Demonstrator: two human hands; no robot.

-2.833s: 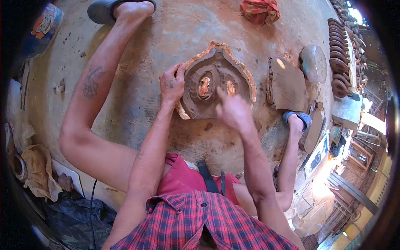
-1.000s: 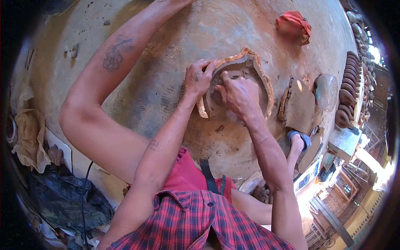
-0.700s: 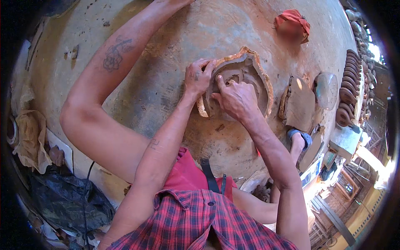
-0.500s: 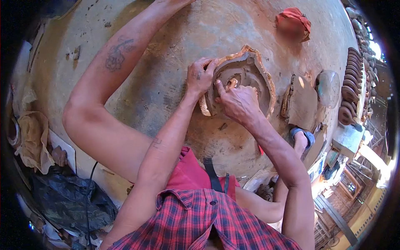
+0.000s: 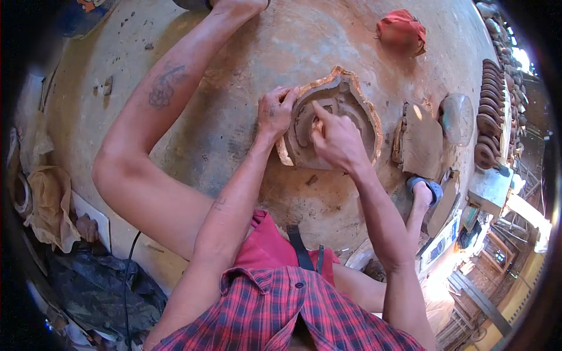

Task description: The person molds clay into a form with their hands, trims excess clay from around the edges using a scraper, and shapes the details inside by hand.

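Note:
A rough mould point(image 5: 379, 131) with a crusted orange-brown rim lies on the floor, with grey wet clay point(image 5: 364, 120) lining its inside. My left hand point(image 5: 276, 116) grips the mould's left rim, the thumb over the edge. Inside the mould, my right hand point(image 5: 339, 140) presses its stretched index finger against the clay near the middle; its other fingers are curled and partly hidden. Beside the right thumb, a small orange-brown raised piece shows at the mould's centre.
A flat clay slab point(image 5: 422, 140) and a smooth rounded block point(image 5: 457, 120) lie to the right. Farther right stands a row of stacked clay coils point(image 5: 490, 111). A red cloth bundle point(image 5: 401, 32) lies at the top. Dark plastic sheeting point(image 5: 99, 286) is at lower left.
My right hand has turned, and its index fingertip has moved up and slightly right along the clay. The left hand keeps its hold on the rim. The view has shifted slightly.

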